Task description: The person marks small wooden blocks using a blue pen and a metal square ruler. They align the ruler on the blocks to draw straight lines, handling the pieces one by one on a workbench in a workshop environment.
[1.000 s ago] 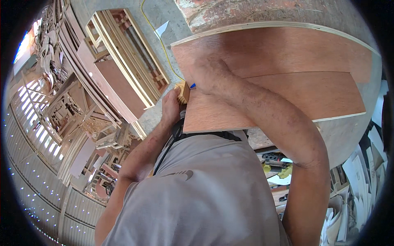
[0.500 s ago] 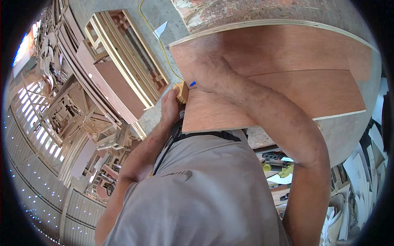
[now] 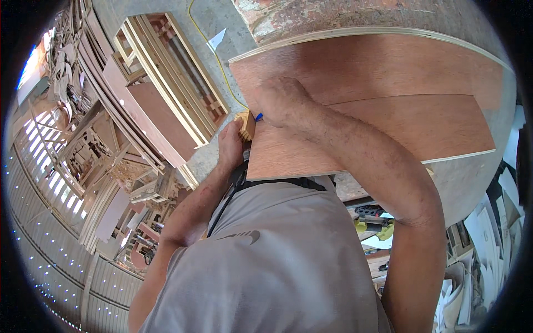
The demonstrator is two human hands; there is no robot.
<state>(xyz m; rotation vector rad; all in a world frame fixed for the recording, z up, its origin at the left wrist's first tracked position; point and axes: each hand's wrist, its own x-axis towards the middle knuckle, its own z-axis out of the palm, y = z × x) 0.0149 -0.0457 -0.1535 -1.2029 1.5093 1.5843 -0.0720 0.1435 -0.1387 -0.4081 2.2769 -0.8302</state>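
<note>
A reddish-brown plywood sheet [image 3: 383, 83] lies flat on a bench, with a second, smaller sheet [image 3: 388, 130] on top of it. My right hand [image 3: 280, 100] rests near the sheet's left edge, closed on a blue pen or pencil [image 3: 259, 117] whose tip shows at the edge. My left hand [image 3: 230, 145] sits just off the sheet's left edge and grips a small light wooden block [image 3: 245, 125] pressed against that edge. My grey shirt hides the near edge of the sheet.
On the concrete floor to the left lie wooden frames [image 3: 166, 77] and a brown panel [image 3: 161, 119]. A yellow cable [image 3: 214, 50] runs across the floor. Carved wooden furniture parts [image 3: 111, 161] are stacked at the far left. A yellow and black tool [image 3: 375, 222] lies at lower right.
Both hands stay at the sheet's left edge; the right hand with the blue pen has shifted only slightly along it.
</note>
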